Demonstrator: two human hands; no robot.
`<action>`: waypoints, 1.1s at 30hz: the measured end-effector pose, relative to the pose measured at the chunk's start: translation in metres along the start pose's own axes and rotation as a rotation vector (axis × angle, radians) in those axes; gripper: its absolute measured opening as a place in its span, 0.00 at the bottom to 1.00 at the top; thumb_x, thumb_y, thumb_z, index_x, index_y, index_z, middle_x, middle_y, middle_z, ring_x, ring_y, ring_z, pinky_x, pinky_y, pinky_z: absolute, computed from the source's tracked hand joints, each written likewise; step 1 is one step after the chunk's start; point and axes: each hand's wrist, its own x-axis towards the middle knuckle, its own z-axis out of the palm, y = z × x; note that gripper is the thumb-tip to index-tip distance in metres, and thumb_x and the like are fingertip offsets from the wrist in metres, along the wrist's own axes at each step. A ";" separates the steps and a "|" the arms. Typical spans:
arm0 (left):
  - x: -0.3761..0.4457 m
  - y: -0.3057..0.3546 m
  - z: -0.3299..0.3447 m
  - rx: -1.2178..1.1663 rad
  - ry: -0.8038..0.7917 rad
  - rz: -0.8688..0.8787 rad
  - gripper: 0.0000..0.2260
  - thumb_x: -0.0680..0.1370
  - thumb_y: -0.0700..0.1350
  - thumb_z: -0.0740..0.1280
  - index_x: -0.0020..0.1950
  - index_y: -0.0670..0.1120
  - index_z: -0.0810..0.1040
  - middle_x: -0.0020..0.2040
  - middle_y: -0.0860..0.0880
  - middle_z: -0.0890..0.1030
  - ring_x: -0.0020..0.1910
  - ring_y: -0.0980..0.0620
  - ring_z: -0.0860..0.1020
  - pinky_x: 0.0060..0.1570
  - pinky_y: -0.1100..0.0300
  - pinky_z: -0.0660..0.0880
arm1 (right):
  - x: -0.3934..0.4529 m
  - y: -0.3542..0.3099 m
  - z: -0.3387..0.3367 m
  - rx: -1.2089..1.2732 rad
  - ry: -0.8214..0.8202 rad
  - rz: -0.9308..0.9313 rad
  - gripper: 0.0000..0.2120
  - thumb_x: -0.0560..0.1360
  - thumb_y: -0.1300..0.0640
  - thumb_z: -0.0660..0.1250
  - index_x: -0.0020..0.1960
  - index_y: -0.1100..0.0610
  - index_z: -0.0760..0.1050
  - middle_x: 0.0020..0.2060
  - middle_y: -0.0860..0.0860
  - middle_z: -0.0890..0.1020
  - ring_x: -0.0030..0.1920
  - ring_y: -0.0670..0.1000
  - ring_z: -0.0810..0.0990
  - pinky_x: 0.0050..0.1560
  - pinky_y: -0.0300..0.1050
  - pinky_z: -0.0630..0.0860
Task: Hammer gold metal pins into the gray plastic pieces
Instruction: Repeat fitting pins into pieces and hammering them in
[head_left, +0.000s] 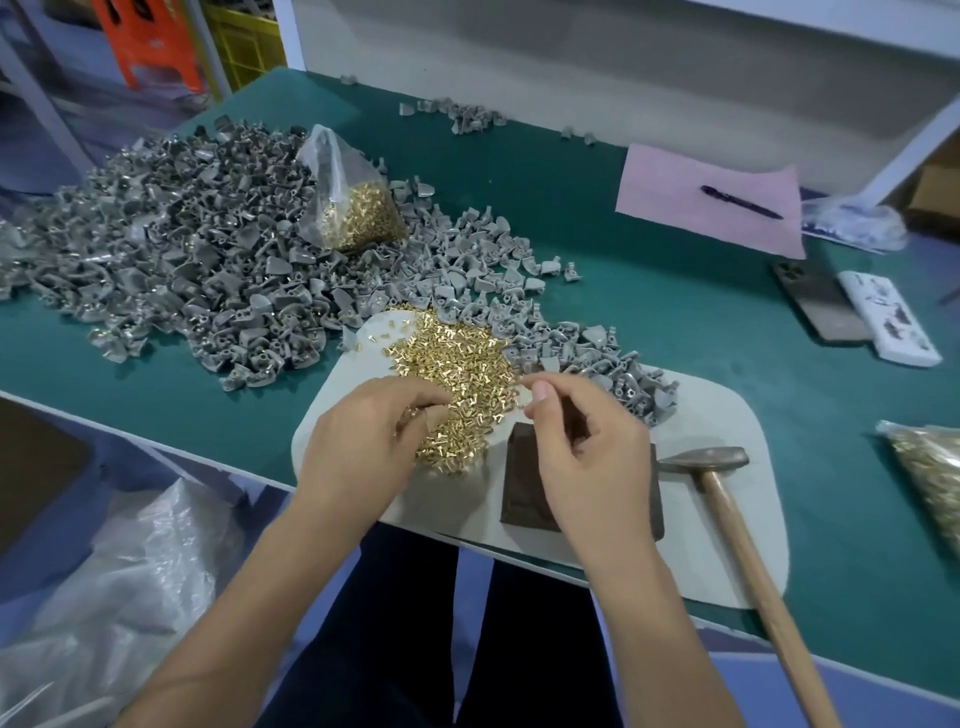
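Gold metal pins (451, 375) lie heaped on a pale mat (727, 415) at the near table edge. Left hand (363, 436) rests on the heap's near-left side, fingers curled into pins. Right hand (582, 447) hovers above a dark block (524, 499), thumb and forefinger pinched narrow; what they hold is too blurred to tell. Gray plastic pieces (171, 244) are piled far left and trail onto the mat. Hammer (727, 499) lies right of the block, untouched.
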 end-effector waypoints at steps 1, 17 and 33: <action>-0.001 0.006 0.001 -0.170 0.002 -0.041 0.03 0.79 0.50 0.71 0.50 0.59 0.83 0.45 0.62 0.83 0.42 0.62 0.78 0.41 0.69 0.73 | -0.003 0.000 -0.004 0.006 -0.014 -0.019 0.06 0.80 0.56 0.69 0.54 0.50 0.84 0.46 0.41 0.84 0.48 0.44 0.82 0.45 0.35 0.75; -0.006 0.068 0.024 -0.779 -0.245 -0.172 0.05 0.78 0.42 0.71 0.51 0.42 0.82 0.34 0.58 0.81 0.32 0.63 0.75 0.36 0.73 0.70 | -0.033 0.014 -0.035 0.093 0.107 -0.054 0.03 0.78 0.58 0.72 0.50 0.51 0.83 0.43 0.46 0.85 0.43 0.51 0.84 0.43 0.45 0.80; 0.091 0.100 0.065 0.345 -0.700 0.274 0.07 0.75 0.48 0.75 0.53 0.53 0.85 0.45 0.59 0.84 0.41 0.66 0.79 0.42 0.71 0.74 | -0.033 0.055 -0.044 0.215 0.620 0.221 0.12 0.72 0.66 0.69 0.44 0.49 0.77 0.41 0.44 0.81 0.42 0.44 0.81 0.44 0.31 0.74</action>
